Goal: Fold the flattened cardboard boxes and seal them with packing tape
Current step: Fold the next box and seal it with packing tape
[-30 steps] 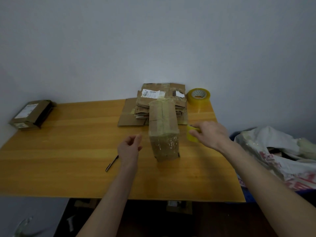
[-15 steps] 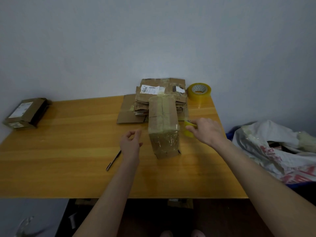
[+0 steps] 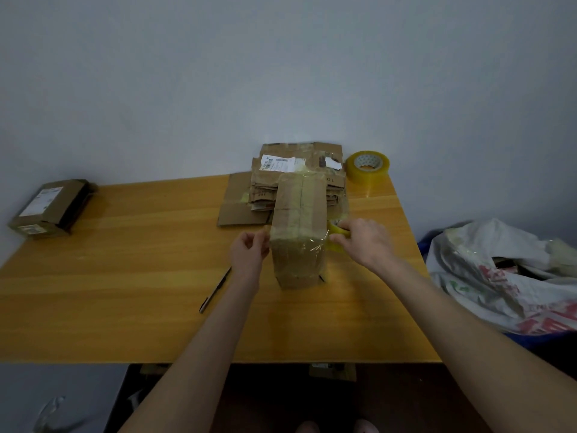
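Gripping yellowish tape (image 3: 334, 245), right hand (image 3: 365, 242) flanks cardboard box (image 3: 298, 214).

The wood-grained orange table (image 3: 125, 292) is carrying a brown cardboard box (image 3: 298, 214), a translucent yellow tape roll (image 3: 368, 167) at its far right corner, and a brown flattened stack (image 3: 315, 153) wearing white barcode labels (image 3: 276, 162).

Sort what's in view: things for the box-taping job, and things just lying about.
Job: folded box; tape roll in right hand; tape strip in left hand; stack of flat boxes; spare tape roll.
Lying about: pen; small box on left; bag beside table.
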